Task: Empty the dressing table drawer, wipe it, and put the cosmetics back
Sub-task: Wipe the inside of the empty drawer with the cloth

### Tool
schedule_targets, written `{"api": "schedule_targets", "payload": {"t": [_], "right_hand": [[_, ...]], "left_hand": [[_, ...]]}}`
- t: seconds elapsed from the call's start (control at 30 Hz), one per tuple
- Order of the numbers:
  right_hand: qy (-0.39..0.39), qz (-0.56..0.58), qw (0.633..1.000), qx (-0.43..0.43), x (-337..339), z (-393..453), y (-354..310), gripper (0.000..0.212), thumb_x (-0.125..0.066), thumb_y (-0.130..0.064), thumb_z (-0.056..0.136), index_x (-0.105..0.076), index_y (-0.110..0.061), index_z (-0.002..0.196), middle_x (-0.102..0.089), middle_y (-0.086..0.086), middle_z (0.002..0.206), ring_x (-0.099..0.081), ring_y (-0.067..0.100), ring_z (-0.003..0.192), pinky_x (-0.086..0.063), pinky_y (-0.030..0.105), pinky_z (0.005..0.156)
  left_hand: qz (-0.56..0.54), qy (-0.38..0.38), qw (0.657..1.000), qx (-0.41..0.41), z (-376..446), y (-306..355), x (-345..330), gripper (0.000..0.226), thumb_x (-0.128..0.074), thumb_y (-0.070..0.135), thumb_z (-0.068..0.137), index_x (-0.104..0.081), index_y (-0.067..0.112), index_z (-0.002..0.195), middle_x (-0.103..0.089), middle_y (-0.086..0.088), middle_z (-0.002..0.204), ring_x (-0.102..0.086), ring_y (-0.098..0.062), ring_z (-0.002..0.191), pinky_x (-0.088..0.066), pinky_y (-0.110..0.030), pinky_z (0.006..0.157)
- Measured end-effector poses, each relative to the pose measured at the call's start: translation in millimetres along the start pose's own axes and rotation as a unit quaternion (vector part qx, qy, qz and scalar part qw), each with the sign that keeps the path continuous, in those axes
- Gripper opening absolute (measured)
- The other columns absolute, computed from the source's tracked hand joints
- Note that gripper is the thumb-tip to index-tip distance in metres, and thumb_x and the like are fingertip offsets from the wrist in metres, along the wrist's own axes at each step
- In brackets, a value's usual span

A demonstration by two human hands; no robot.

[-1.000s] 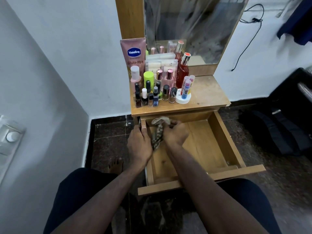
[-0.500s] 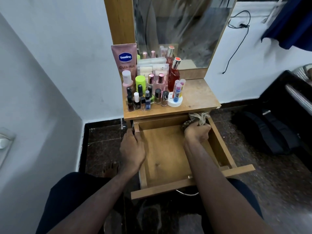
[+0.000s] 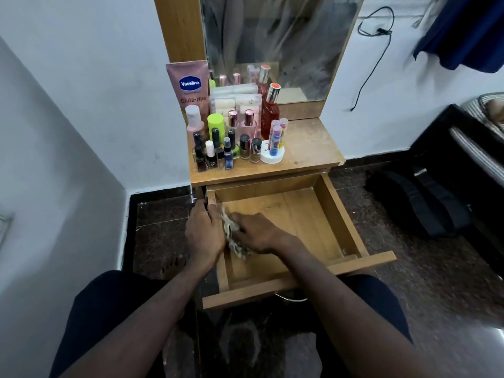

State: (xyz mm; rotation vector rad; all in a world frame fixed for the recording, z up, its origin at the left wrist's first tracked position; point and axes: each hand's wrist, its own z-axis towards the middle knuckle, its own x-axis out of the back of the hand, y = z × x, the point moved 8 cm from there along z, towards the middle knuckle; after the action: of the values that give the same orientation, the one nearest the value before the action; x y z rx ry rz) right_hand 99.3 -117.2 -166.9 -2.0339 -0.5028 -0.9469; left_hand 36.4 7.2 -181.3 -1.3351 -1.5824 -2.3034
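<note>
The wooden drawer (image 3: 338, 222) of the dressing table stands pulled out, with only a crumpled patterned cloth (image 3: 231, 238) inside it. My right hand (image 3: 259, 233) grips that cloth and presses it against the drawer's left inner wall. My left hand (image 3: 204, 233) grips the drawer's left wall from above, right beside the cloth. Several cosmetics stand crowded on the left of the table top (image 3: 311, 148): a pink Vaseline tube (image 3: 189, 85), a red perfume bottle (image 3: 270, 110), a lime-green capped bottle (image 3: 216, 124) and small nail polish bottles (image 3: 229, 155).
A mirror (image 3: 275, 36) rises behind the table top. White walls close in on the left. A black backpack (image 3: 420, 200) lies on the dark floor to the right, near a bed edge (image 3: 480, 148). My knees flank the drawer front (image 3: 300, 285).
My right hand has swept the cloth from the drawer's back right corner across to the left wall, next to my left hand. My left hand has stayed on the left wall.
</note>
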Motion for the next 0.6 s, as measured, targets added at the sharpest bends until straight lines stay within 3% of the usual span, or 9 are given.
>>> {"api": "schedule_targets", "payload": {"t": [0.1, 0.17, 0.27, 0.37, 0.47, 0.53, 0.6], "right_hand": [[-0.173, 0.006, 0.985, 0.011, -19.3, -38.8, 9.8, 0.035, -0.056, -0.042, 0.1, -0.06, -0.03, 0.132, -0.066, 0.004, 0.13, -0.061, 0.025, 0.111, -0.045, 0.037, 0.09], [-0.202, -0.008, 0.979, -0.014, -20.8, -55.0, 18.0, 0.038, -0.056, -0.05, 0.099, -0.063, -0.032, 0.132, -0.066, 0.003, 0.131, -0.06, 0.023, 0.114, -0.047, 0.038, 0.093], [-0.163, -0.025, 0.978, -0.129, 6.2, -59.7, 57.7, 0.05, -0.056, -0.06, 0.096, -0.067, -0.03, 0.134, -0.068, 0.006, 0.133, -0.063, 0.026, 0.113, -0.052, 0.037, 0.099], [-0.116, -0.168, 0.94, -0.274, 45.3, -83.7, 105.3, 0.053, -0.058, -0.063, 0.088, -0.073, -0.024, 0.121, -0.071, 0.003, 0.121, -0.067, 0.025, 0.106, -0.052, 0.033, 0.09], [-0.072, -0.261, 0.911, -0.313, 56.8, -102.4, 113.3, 0.045, -0.058, -0.054, 0.094, -0.073, -0.022, 0.123, -0.069, 0.003, 0.13, -0.066, 0.025, 0.12, -0.05, 0.036, 0.091], [-0.055, -0.226, 0.925, -0.3, 51.1, -97.6, 114.0, 0.043, -0.057, -0.053, 0.096, -0.074, -0.021, 0.12, -0.07, 0.005, 0.128, -0.067, 0.026, 0.118, -0.051, 0.035, 0.092], [-0.021, -0.084, 0.949, -0.303, 44.4, -93.4, 120.4, 0.043, -0.052, -0.055, 0.1, -0.071, -0.021, 0.117, -0.071, 0.008, 0.12, -0.067, 0.025, 0.107, -0.05, 0.034, 0.087]], "left_hand": [[-0.006, -0.001, 1.0, -0.003, -0.6, -0.4, 0.0, 0.036, -0.038, 0.031, 0.113, -0.063, 0.006, 0.117, -0.068, -0.017, 0.108, -0.064, -0.038, 0.097, -0.039, -0.036, 0.075], [-0.01, -0.002, 1.0, -0.006, -0.3, 0.7, -0.3, 0.035, -0.039, 0.03, 0.114, -0.063, 0.005, 0.119, -0.068, -0.018, 0.11, -0.064, -0.039, 0.099, -0.037, -0.035, 0.076], [-0.02, -0.008, 1.0, -0.004, 0.8, -0.5, -1.5, 0.037, -0.038, 0.032, 0.114, -0.063, 0.005, 0.119, -0.067, -0.017, 0.111, -0.064, -0.037, 0.1, -0.038, -0.035, 0.077], [-0.027, -0.007, 1.0, -0.007, 1.0, -2.2, -0.8, 0.037, -0.037, 0.034, 0.114, -0.063, 0.008, 0.117, -0.067, -0.013, 0.109, -0.063, -0.031, 0.098, -0.04, -0.034, 0.077], [-0.028, -0.002, 1.0, -0.011, 0.5, -2.2, 0.7, 0.038, -0.036, 0.035, 0.114, -0.063, 0.009, 0.115, -0.066, -0.011, 0.106, -0.062, -0.027, 0.095, -0.039, -0.034, 0.076], [-0.031, -0.008, 0.999, -0.001, -0.4, -3.2, -0.8, 0.038, -0.036, 0.035, 0.114, -0.063, 0.009, 0.114, -0.065, -0.009, 0.104, -0.06, -0.024, 0.092, -0.038, -0.034, 0.075], [-0.033, -0.009, 0.999, -0.001, -0.3, -3.3, -2.2, 0.038, -0.036, 0.036, 0.114, -0.063, 0.01, 0.113, -0.065, -0.009, 0.104, -0.06, -0.023, 0.091, -0.039, -0.034, 0.074]]}}
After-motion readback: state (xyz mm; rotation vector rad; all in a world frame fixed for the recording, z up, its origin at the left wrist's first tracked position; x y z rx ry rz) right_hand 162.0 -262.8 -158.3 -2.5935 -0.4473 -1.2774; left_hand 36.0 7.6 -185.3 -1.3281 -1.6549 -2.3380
